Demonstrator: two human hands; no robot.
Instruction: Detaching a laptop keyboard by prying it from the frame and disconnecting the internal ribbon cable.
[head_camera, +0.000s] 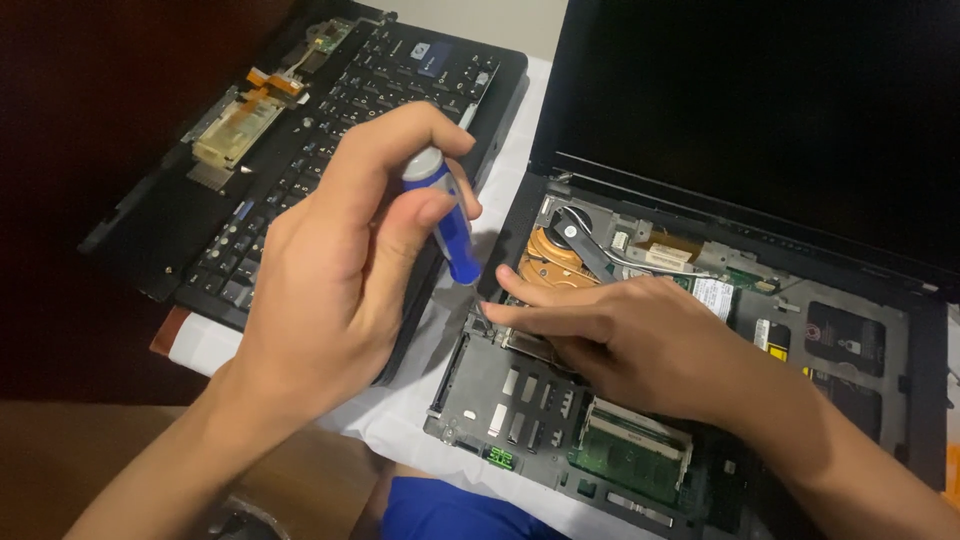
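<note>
A white cloth (400, 420) covered the work surface. On it sat the opened laptop (700, 330), its insides bare, and just beside it, to the left, lay a detached black keyboard panel (300, 150), part overhanging the cloth's edge.

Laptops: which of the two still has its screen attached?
The right laptop, opened up with a copper fan showing; its dark screen stands behind. The left one shows only a keyboard.
</note>
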